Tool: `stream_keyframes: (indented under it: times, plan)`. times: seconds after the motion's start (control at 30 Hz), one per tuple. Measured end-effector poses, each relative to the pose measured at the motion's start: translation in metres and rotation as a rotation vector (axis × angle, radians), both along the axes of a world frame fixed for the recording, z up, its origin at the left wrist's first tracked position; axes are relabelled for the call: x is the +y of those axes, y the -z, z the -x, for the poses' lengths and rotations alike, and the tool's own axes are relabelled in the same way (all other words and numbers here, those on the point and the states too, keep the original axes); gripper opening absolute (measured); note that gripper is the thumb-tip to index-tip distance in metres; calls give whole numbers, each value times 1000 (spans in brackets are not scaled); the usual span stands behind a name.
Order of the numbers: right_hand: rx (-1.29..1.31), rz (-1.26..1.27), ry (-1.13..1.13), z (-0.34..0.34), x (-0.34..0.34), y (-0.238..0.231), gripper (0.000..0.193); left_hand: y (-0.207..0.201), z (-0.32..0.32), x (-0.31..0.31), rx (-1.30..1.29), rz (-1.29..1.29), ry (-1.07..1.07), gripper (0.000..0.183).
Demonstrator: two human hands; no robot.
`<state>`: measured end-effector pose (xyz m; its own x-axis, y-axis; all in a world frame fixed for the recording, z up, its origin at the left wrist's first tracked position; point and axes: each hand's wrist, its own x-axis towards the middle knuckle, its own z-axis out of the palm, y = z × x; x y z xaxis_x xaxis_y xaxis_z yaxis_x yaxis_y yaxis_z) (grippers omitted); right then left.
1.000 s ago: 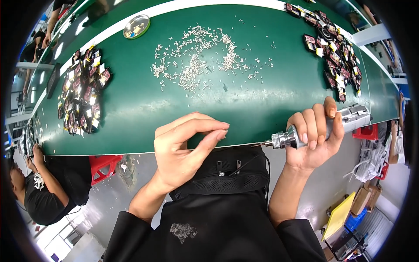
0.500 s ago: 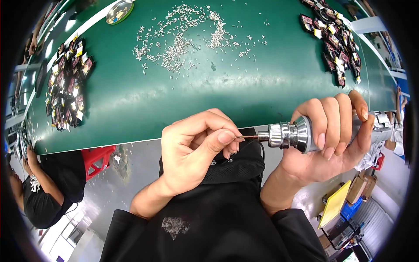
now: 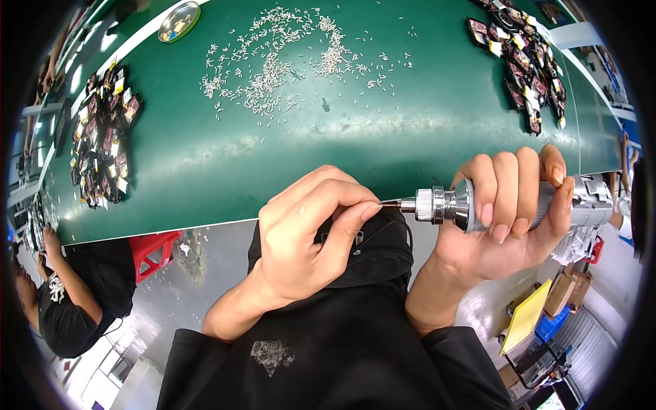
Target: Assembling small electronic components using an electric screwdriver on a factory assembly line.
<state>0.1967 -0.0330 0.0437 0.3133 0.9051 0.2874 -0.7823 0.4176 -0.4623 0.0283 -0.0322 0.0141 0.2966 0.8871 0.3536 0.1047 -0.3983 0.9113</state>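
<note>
My right hand (image 3: 502, 222) wraps round the grey body of an electric screwdriver (image 3: 447, 207), which lies nearly level with its silver knurled collar toward the left. A thin dark bit (image 3: 390, 203) sticks out of its nose. At the bit's end, the thumb and forefinger of my left hand (image 3: 307, 236) are pinched together. They hide the tip, and whatever small piece sits between them does not show. Both hands are raised in front of my body, near the table's front edge.
Many small pale pins (image 3: 270, 75) lie scattered on the green table (image 3: 205, 164). Piles of small dark packets flank it at left (image 3: 102, 140) and right (image 3: 529, 75). A round dish (image 3: 180, 20) holds small pieces. At left sits another person (image 3: 68, 301) near a red stool (image 3: 156, 253).
My left fingers and the screwdriver have come closer together, so less of the bit shows. The screwdriver has shifted slightly left and up.
</note>
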Motion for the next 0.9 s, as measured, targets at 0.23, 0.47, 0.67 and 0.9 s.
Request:
stream_keyframes:
  times: [0.23, 0.47, 0.67, 0.9]
  plan:
    - [98, -9, -12, -15, 6, 12, 19, 1, -10, 4, -13, 192, 92, 10]
    - [146, 74, 123, -25, 3, 9, 15, -20, -1, 31, 156, -11, -72, 13]
    - [273, 156, 195, -33, -2, 21, 14, -38, -2, 74, 344, -247, 17, 12]
    - [405, 106, 250, -52, 8, 2, 14, -16, -44, 35, -1, 230, 214, 24]
